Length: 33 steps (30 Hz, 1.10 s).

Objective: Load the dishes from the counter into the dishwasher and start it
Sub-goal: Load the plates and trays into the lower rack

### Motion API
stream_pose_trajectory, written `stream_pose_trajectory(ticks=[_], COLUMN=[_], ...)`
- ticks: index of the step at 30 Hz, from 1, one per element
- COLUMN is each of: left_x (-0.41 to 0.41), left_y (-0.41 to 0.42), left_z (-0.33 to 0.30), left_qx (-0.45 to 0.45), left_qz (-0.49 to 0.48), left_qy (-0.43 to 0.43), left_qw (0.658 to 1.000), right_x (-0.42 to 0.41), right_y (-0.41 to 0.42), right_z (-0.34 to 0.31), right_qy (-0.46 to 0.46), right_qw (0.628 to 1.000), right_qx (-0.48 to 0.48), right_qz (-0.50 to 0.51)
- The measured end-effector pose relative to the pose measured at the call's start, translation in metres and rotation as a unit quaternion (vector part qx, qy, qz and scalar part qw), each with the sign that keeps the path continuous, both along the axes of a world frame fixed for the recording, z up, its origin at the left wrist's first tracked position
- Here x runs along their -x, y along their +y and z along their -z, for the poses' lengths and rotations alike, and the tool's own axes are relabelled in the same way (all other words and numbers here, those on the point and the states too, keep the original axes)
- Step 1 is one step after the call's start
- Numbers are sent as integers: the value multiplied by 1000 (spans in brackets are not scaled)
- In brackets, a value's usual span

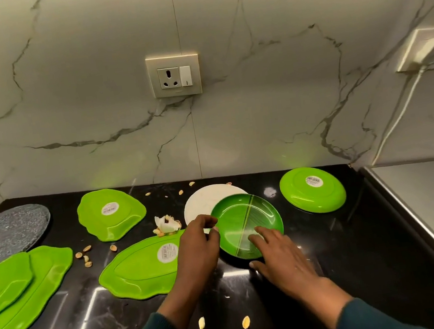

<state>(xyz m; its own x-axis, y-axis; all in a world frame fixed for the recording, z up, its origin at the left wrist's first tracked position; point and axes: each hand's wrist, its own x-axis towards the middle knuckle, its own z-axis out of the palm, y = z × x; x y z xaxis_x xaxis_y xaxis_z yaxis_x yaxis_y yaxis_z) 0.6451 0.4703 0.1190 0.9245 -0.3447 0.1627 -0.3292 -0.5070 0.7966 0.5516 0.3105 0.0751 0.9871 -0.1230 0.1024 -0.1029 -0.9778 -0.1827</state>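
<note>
We're looking down at a glossy black counter [368,268] with pale veining, set against a marble-look wall. Both hands are on the round green plate [248,223] at centre, a shiny dish, face up, with a pale ridge running across it like a leaf's midrib. The left hand [198,249] pinches its left rim, thumb and fingertips curled closed on the edge. The right hand [278,254] lies flat and spread, fingers resting inside the plate's near half, thumb down by the near rim; it presses rather than grips. The plate overlaps the near right part of a round white plate [204,200] lying behind it.

Left of the hands lies a leaf-shaped green platter [138,267], face down, with a wavy edge and a round white sticker on its base. Farther back sits a smaller leaf-shaped green plate [111,213], also upside down and stickered. At the far left edge, two more green leaf dishes [17,292] lie stacked, the smaller on top. Behind them sits a speckled grey round plate [8,234], matte and stony. Off to the right, well apart, a round green plate [312,189] rests face down with a sticker.

Pistachio shells [85,256] are scattered over the counter, and a scrap of papery white peel [167,223] lies between the leaf dishes. On the wall, a socket with switch [174,76]; at right, a white plug and cord [428,54].
</note>
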Motion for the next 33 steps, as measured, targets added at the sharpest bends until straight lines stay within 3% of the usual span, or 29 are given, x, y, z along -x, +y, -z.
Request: stream_pose_trajectory(ticks=[7,12,15,19,23,26,29,33], left_x=[-20,-33,-37,-40,-39,-32,-22,-1], left_y=[-10,-13,-14,-13,-12,-15,-24,-38], left_z=[2,3,2,-4,-8,-9,-6,-3], left_qx=[1,9,21,41,26,25,14,3], left_qz=[2,-1,-5,-29,-17,1,33,72], left_qy=[3,-3,-19,-40,-45,-39,-29,-15], left_qw=[1000,1000,1000,998,999,999,999,997], right_x=[-23,-31,-29,-26,-20,-9,7,31], right_y=[-4,-2,-4,-19,-38,-50,-56,-64], right_z=[28,42,37,-4,-36,-51,-59,-55], right_qy=[57,-31,-78,-127,-212,-220,-250,-287], right_qw=[997,979,976,989,955,904,823,746], right_qx=[51,193,197,62,-107,-301,-465,-553], right_qz=[-29,-61,-44,47,180,209,210,237])
